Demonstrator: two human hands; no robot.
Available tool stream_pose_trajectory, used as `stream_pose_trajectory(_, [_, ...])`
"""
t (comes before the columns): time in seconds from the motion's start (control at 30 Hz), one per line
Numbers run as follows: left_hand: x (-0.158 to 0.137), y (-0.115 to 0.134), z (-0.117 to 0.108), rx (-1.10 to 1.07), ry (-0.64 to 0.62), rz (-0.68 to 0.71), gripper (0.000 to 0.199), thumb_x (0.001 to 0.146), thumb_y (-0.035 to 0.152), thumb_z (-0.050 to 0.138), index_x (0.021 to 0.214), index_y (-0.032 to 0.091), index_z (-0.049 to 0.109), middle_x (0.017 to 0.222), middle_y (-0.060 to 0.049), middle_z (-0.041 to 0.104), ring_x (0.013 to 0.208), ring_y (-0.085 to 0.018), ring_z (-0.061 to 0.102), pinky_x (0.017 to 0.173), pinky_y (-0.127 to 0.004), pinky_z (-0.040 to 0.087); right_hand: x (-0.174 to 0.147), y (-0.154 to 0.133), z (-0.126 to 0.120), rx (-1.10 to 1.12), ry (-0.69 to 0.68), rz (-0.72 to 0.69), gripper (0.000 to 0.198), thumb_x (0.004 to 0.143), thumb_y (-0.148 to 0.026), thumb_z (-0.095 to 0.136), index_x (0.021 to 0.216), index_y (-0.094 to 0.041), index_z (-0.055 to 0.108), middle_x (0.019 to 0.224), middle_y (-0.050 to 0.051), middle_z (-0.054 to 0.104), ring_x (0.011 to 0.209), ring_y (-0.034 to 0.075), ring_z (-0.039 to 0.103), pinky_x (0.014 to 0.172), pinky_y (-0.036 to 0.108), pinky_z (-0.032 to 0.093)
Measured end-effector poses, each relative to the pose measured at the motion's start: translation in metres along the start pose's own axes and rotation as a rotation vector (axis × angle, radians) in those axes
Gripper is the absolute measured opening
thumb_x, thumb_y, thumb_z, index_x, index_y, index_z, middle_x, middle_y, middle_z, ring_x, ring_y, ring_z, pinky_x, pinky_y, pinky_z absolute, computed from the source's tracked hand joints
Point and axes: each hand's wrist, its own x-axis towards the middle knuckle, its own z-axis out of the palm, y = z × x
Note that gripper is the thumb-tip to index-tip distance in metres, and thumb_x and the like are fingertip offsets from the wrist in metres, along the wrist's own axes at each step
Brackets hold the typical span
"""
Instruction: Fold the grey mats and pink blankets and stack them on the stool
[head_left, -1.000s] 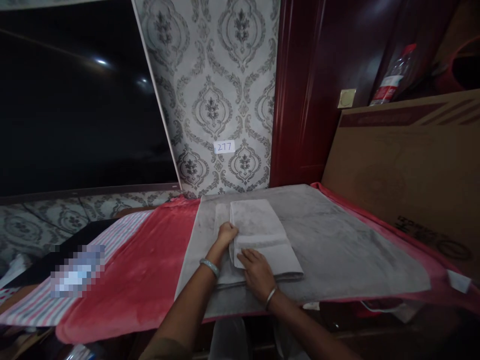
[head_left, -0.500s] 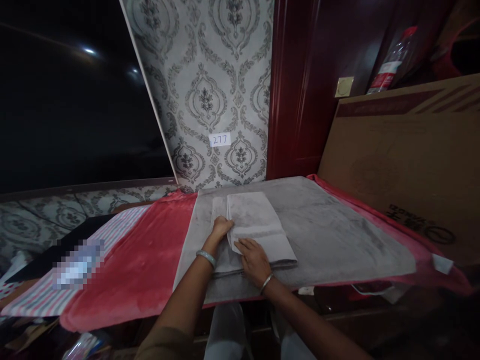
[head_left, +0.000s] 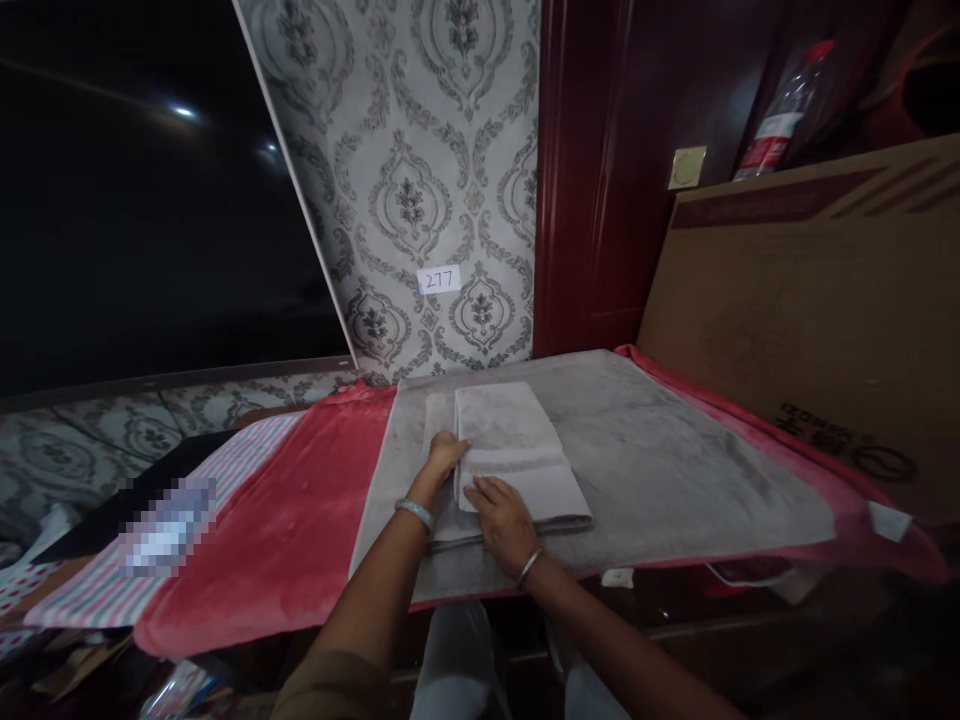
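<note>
Little change is noted over the last second: the view has been tilted and shifted slightly, but both hands are found at almost the same places on the rectangular pale-grey folded cloth point(head_left: 504, 420). No new fold is seen, so the work is judged to be at a hold rather than an advance.

The left hand point(head_left: 444, 455) is set at the cloth's left edge, thumb over the top; its fingers are hidden, and whether the edge is pinched cannot be told. The right hand point(head_left: 507, 520) is laid with fingers extended on the near-left part.

The cloth is placed left of centre on the grey plush blanket point(head_left: 660, 460), nearer its left edge than its right. A lower layer is exposed at left. Red plush fabric point(head_left: 319, 490) is seen beyond the blanket's left edge, then a pink-and-blue striped cloth point(head_left: 90, 600).

Behind: grey damask wallpaper point(head_left: 409, 200) with a white paper label point(head_left: 439, 279) marked 277; a large black television screen point(head_left: 150, 230) at left; 1 brown cardboard box point(head_left: 810, 330) at right.
</note>
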Motion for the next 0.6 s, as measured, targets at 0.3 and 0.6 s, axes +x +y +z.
stream_pose_trajectory(0.3, [0.01,-0.016,-0.006,-0.177,0.087,-0.015,0.018,0.062,0.006,0.07,0.068,0.018,0.06,0.068,-0.003,0.066,0.084,-0.021,0.067,0.066,-0.023,0.047,-0.013,0.009,-0.03,-0.046,-0.18,0.125,0.055,0.089,-0.029,0.064,0.142,-0.018,0.057,0.151,0.014,0.048,0.139,0.032,0.039,0.117,0.047,0.03])
stream_pose_trajectory(0.6, [0.019,-0.001,0.001,-0.445,-0.219,-0.106,0.025,0.061,0.019,0.079,0.083,0.01,0.071,0.061,-0.009,0.07,0.057,-0.023,0.067,0.056,-0.032,0.055,-0.015,0.03,-0.05,-0.098,-0.26,0.151,0.059,0.089,-0.038,0.065,0.144,-0.017,0.056,0.154,0.014,0.044,0.144,0.033,0.034,0.121,0.049,0.021])
